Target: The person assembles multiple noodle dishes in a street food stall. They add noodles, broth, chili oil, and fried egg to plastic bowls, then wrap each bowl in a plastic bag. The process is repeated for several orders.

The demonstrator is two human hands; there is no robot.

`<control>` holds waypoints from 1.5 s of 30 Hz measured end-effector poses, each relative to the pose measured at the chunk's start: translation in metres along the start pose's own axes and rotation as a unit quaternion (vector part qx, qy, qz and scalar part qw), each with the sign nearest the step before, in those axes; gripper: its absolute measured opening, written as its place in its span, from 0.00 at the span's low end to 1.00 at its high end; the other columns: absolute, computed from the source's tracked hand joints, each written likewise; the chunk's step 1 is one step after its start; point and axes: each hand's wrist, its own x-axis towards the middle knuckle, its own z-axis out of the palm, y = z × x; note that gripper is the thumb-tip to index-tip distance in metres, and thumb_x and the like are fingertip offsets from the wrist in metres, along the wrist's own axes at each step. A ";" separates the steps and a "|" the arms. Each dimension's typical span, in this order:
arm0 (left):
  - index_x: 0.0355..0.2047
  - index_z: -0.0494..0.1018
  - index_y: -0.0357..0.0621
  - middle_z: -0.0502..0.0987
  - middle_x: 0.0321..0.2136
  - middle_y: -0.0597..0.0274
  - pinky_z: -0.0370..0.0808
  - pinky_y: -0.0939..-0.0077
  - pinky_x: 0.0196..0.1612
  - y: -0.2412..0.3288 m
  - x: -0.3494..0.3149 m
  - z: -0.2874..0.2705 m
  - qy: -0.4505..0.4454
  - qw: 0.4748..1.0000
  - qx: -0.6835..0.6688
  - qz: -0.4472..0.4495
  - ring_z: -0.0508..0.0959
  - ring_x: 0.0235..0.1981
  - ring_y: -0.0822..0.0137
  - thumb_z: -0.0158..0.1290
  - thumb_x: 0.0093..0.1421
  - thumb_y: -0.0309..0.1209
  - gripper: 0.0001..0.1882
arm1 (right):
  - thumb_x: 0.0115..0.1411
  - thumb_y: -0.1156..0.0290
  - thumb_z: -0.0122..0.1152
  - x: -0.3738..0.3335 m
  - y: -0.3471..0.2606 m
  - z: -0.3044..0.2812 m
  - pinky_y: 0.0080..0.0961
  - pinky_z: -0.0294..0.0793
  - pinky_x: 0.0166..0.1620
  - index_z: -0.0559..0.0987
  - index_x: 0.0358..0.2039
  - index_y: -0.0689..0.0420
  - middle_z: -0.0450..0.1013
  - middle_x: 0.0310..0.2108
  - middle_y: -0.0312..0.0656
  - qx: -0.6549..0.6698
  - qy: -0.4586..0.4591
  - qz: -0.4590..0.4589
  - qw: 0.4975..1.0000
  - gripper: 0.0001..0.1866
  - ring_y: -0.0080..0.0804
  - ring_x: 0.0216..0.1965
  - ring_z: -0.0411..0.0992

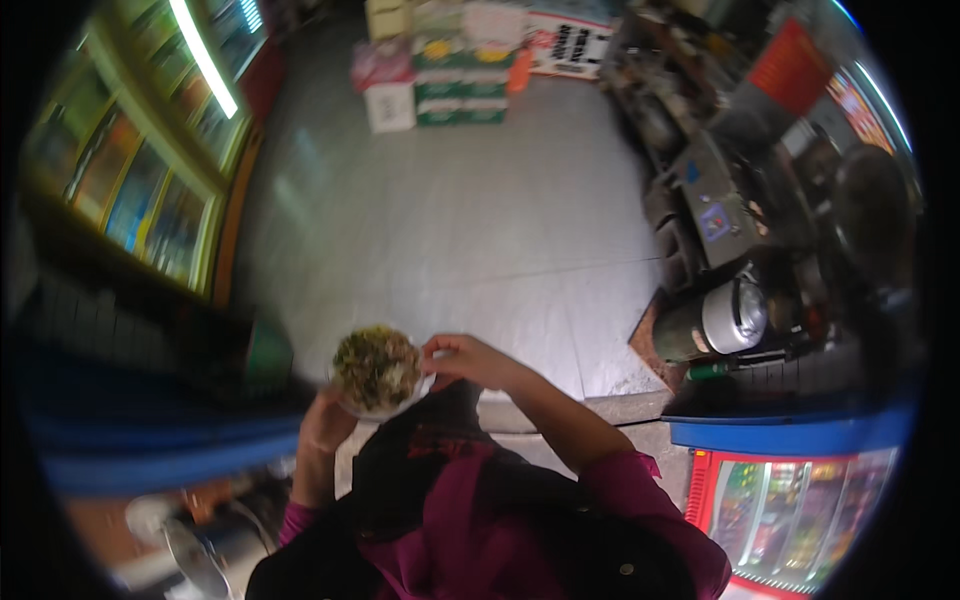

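In front of my body I carry a round white bowl (pixel 408 402) between both hands. Heaped inside it is food (pixel 376 366) in green, brown and pale pieces, too blurred to name. My left hand (pixel 328 420) grips the bowl's near left side, its fingers partly hidden beneath. At the right rim, my right hand (pixel 463 360) holds on with bent fingers and thumb. Both forearms reach out of purple sleeves, and a dark apron (pixel 420 450) hangs below the bowl.
Grey floor (pixel 480 210) stretches ahead. Glass-door cabinets (pixel 130 150) line the left. Stacked cartons (pixel 460 75) stand far ahead. Along the right is a cluttered counter with a silver pot (pixel 735 315). A red-framed display fridge (pixel 790 510) is at lower right, and metal pans (pixel 195 555) lie at lower left.
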 end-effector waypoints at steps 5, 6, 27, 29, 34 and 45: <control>0.64 0.55 0.38 0.64 0.61 0.56 0.59 0.61 0.65 0.037 0.203 0.062 -0.063 0.992 0.028 -0.104 0.63 0.62 0.59 0.56 0.56 0.39 0.38 | 0.56 0.71 0.63 -0.017 -0.104 -0.121 0.29 0.80 0.42 0.76 0.39 0.63 0.74 0.36 0.44 0.053 0.143 -0.049 0.987 0.12 0.32 0.38 0.76; 0.64 0.55 0.38 0.65 0.61 0.57 0.58 0.61 0.65 0.041 0.241 0.079 -0.090 0.988 0.032 -0.118 0.63 0.62 0.60 0.55 0.57 0.40 0.38 | 0.56 0.71 0.64 -0.023 -0.123 -0.139 0.29 0.80 0.42 0.76 0.38 0.63 0.74 0.35 0.44 0.051 0.181 -0.040 0.981 0.12 0.32 0.38 0.76; 0.58 0.65 0.40 0.70 0.55 0.61 0.63 0.65 0.59 0.030 0.956 0.356 -0.159 0.932 0.127 -0.299 0.69 0.56 0.66 0.51 0.63 0.42 0.27 | 0.57 0.70 0.61 -0.013 -0.440 -0.691 0.26 0.78 0.39 0.75 0.33 0.64 0.75 0.30 0.42 0.162 0.460 -0.178 0.855 0.10 0.32 0.29 0.77; 0.57 0.66 0.39 0.72 0.53 0.60 0.64 0.65 0.59 0.033 1.014 0.381 -0.165 0.933 0.132 -0.291 0.70 0.54 0.66 0.52 0.63 0.42 0.27 | 0.57 0.72 0.59 -0.006 -0.472 -0.742 0.27 0.79 0.39 0.74 0.32 0.62 0.74 0.29 0.40 0.164 0.461 -0.175 0.854 0.07 0.32 0.29 0.77; 0.55 0.67 0.39 0.75 0.50 0.60 0.66 0.66 0.59 0.031 1.165 0.416 -0.171 0.925 0.147 -0.306 0.73 0.52 0.65 0.54 0.62 0.40 0.25 | 0.57 0.72 0.62 0.026 -0.522 -0.875 0.29 0.79 0.40 0.75 0.33 0.62 0.74 0.30 0.40 0.170 0.471 -0.182 0.846 0.08 0.31 0.30 0.77; 0.52 0.69 0.40 0.75 0.47 0.54 0.71 0.58 0.55 0.031 1.505 0.578 -0.211 0.870 0.206 -0.396 0.75 0.50 0.58 0.54 0.61 0.39 0.22 | 0.57 0.71 0.62 0.046 -0.674 -1.139 0.27 0.80 0.38 0.74 0.34 0.61 0.73 0.31 0.39 0.238 0.522 -0.241 0.783 0.08 0.31 0.31 0.77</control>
